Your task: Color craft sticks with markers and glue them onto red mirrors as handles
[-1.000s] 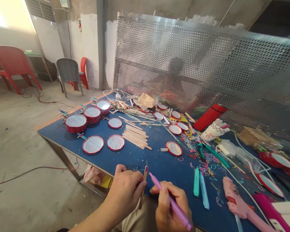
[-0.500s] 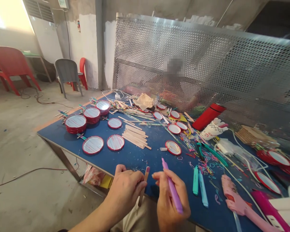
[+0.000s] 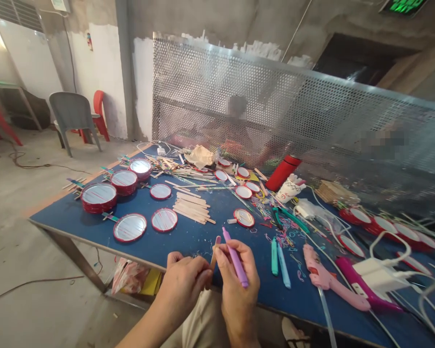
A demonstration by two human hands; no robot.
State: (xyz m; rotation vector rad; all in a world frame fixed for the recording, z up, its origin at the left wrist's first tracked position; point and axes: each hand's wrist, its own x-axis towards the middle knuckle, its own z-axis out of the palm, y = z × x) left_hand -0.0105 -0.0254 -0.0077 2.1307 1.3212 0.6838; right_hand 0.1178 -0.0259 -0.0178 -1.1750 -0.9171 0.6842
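Observation:
My left hand [image 3: 186,282] is closed around the lower part of a wooden craft stick [image 3: 213,256], which stands nearly upright with a reddish-purple tip. Beside it, my right hand [image 3: 241,280] grips a purple marker [image 3: 235,258], its narrow end pointing up and away. The right thumb and fingertips meet the stick near its coloured end; whether they also pinch it I cannot tell. Beyond both hands lies a row of plain craft sticks [image 3: 192,208]. A red-rimmed disc [image 3: 244,218] rests to their right, and a green marker [image 3: 274,257] and a blue marker [image 3: 284,266] lie right of my hand.
Stacked red-rimmed discs [image 3: 99,197] with stick handles occupy the table's left side. On the right are a pink glue gun [image 3: 322,273], green-handled pliers [image 3: 293,220], tangled coloured bands, white cables and chargers [image 3: 380,270]. A red bottle [image 3: 282,173] leans near the perforated metal panel [image 3: 203,87].
My right hand with the purple marker has come left, up against the stick in my left hand. The camera view has swung to the right.

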